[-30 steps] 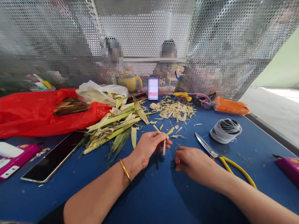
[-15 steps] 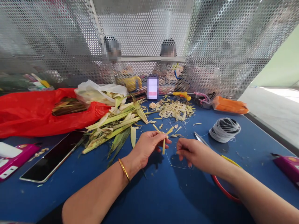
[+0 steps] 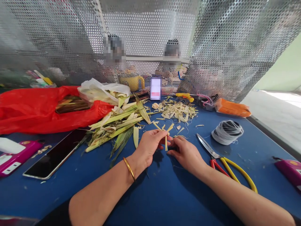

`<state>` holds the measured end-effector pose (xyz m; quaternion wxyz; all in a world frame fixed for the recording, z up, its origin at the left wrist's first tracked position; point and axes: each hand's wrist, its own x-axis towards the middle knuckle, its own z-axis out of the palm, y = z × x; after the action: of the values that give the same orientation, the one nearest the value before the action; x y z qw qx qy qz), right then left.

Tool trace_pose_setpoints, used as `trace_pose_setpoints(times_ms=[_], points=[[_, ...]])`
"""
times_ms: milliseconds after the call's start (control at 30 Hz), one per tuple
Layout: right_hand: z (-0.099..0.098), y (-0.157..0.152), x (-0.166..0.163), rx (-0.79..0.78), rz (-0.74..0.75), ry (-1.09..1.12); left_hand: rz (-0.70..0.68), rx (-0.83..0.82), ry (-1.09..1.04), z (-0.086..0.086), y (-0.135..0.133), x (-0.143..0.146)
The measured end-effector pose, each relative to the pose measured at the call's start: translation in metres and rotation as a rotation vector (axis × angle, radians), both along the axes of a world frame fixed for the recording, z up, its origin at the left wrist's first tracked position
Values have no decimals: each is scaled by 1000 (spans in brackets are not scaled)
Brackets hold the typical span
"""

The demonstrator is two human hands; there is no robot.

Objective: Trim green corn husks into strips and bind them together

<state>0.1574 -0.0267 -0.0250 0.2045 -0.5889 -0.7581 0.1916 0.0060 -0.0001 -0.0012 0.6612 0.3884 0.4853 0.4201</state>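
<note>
My left hand pinches a small bundle of pale corn husk strips between thumb and fingers. The strips cross at the fingertips, with ends fanning upward and one bunch hanging down. Close on the right is my right hand, its fingers bent together near the hanging ends. What those fingers hold, if anything, is too small to make out. Beyond my right wrist lie scissors with one red and one yellow handle, beside a coil of whitish cord.
Corn husks lie left, by a red bag and a dark phone. Husk scraps lie behind my hands, before a lit phone. Purple devices flank the blue table. Two people sit behind a perforated metal screen.
My right hand has moved left, close to the husk strips in my left hand. The scissors' handles, partly covered by my right forearm before, now show. The view has shifted slightly.
</note>
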Motion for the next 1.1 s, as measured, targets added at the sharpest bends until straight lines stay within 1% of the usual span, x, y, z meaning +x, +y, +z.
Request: trace_pose_setpoints(times_ms=[200, 300, 467, 567, 667, 733, 833, 900, 1000, 1100], points=[[-5, 4, -2, -7, 53, 173, -23, 4, 7, 1, -2, 0], [-6, 4, -1, -13, 30, 239, -25, -7, 24, 1, -2, -1], [1, 7, 8, -79, -45, 449, -53, -4, 51, 1, -2, -4], [4, 9, 12, -141, -85, 568, -125, -43, 27, 2, -3, -5], [8, 8, 12, -183, -120, 673, -230, -150, -35, 2, -6, -4], [11, 6, 10, -231, -152, 824, -278, -204, -70, 1, -7, -3], [15, 4, 7, -302, -184, 1031, -346, -215, -120, 0, -10, -2], [14, 3, 7, -334, -178, 1070, -382, -208, -155, 0, -12, -1], [11, 2, 7, -391, -158, 1101, -401, -210, -193, 0, -14, 0], [11, 1, 7, -458, -136, 1114, -366, -196, -207, 1, -14, 0]])
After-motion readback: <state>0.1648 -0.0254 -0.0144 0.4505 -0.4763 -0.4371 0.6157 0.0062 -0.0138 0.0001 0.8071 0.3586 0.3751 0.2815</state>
